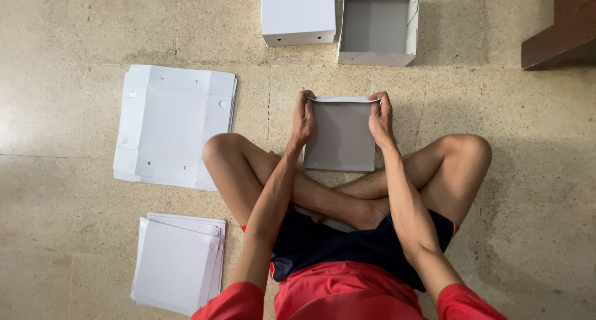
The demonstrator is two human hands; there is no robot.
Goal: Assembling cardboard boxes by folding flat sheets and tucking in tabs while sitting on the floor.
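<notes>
White cardboard sheets (174, 124), speckled beige floor (74, 34)

Speckled floor (74, 245) — two flat cardboard stacks (174, 126), two boxes (298, 13).

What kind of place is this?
Probably a home or small workshop floor used for folding boxes: bare stone floor, stacks of flat white cardboard, finished boxes, and both hands folding another piece.
</notes>
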